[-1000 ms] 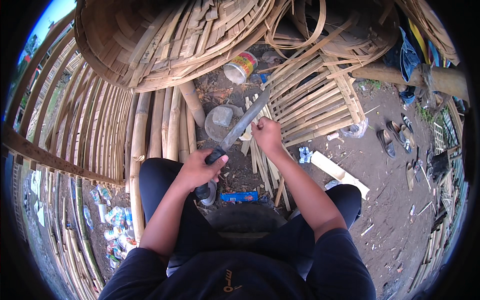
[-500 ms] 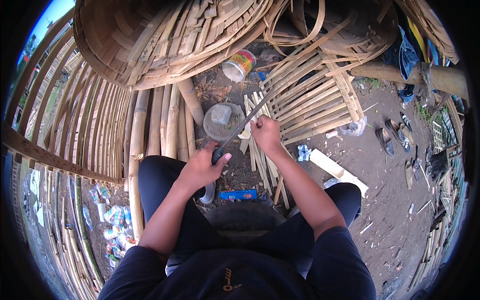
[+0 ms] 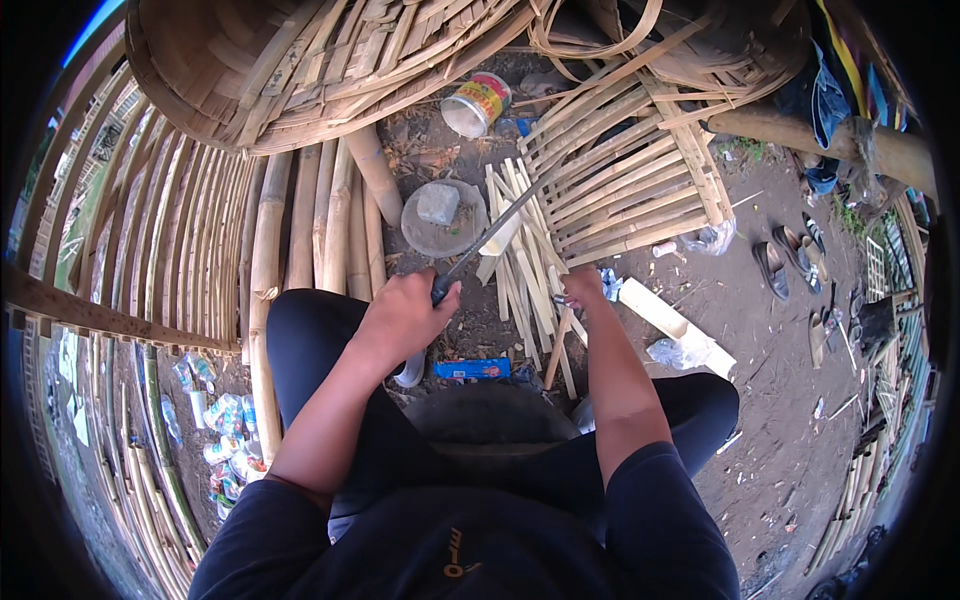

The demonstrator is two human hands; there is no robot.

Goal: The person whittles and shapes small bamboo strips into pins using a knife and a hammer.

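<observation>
Gripping the knife (image 3: 492,236) in your closed left hand (image 3: 402,315), you angle it across the strips (image 3: 522,285) toward the slatted panel (image 3: 632,185). Your right hand (image 3: 584,288) curls beside the strips, but I can't tell whether its fingers pinch one.

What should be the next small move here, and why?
Perhaps lift one of the sticks with the right hand: it is close by them, while the left hand grips the knife. Whether the right hand holds anything is unclear.
</observation>
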